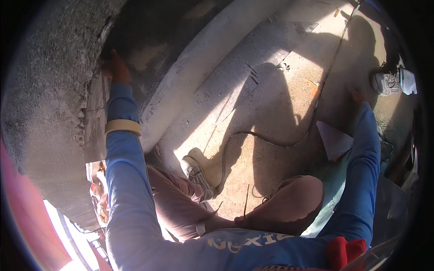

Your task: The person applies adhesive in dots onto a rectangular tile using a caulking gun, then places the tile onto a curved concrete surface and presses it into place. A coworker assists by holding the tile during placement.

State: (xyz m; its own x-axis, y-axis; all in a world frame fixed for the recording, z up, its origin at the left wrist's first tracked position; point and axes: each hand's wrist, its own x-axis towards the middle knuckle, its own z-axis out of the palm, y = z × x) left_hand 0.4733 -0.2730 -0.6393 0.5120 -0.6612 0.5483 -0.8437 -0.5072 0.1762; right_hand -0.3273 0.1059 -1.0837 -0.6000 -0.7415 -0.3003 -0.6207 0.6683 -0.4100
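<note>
My left hand (pixel 116 68) is at the edge of a rough grey concrete wall (pixel 49 81), its thumb stretched up and apart. Some of its fingers are hidden at that edge. A beige ring like a roll of tape (pixel 123 126) sits around my left forearm. Over on the right, my right hand (pixel 357 95) reaches out into shadow with its fingers extended, and nothing shows in it. Below it is a pale triangular shape (pixel 334 140), a flat piece or a patch of light; I cannot tell which.
A dark cable (pixel 271 143) snakes over the dusty concrete floor (pixel 235 180). A raised concrete ledge (pixel 194 67) runs diagonally past a dark surface. My shoe (pixel 196 174) rests beside the cable. Another grey shoe (pixel 386 83) is at the far right.
</note>
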